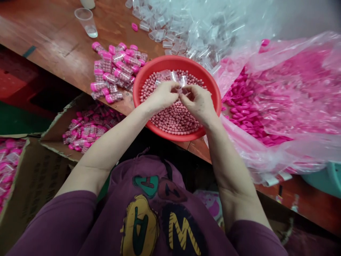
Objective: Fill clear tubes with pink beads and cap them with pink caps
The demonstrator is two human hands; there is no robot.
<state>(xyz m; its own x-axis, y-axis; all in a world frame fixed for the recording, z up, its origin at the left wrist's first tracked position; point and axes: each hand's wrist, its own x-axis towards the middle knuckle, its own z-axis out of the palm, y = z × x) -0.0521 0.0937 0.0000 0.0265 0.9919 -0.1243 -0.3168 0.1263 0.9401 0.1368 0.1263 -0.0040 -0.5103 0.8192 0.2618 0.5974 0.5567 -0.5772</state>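
A red basin (218, 103) holds many small pink beads (176, 121), with a few clear plastic tubes (174, 76) lying on top. Over the beads, my left hand (166, 95) and my right hand (198, 101) meet, fingertips nearly touching. Fingers of both hands are bent in a pinch around something small and clear between them, too small to make out. Left of the basin is a pile of bead-filled tubes with pink caps (119, 67). On the right, loose pink caps (246, 106) spill from a clear plastic bag.
Clear empty tubes (197, 32) are heaped behind the basin. A plastic cup (89, 23) stands at the back left. Cardboard boxes (42, 177) of capped tubes sit below the table's left edge. A teal basin (326, 177) is at the far right.
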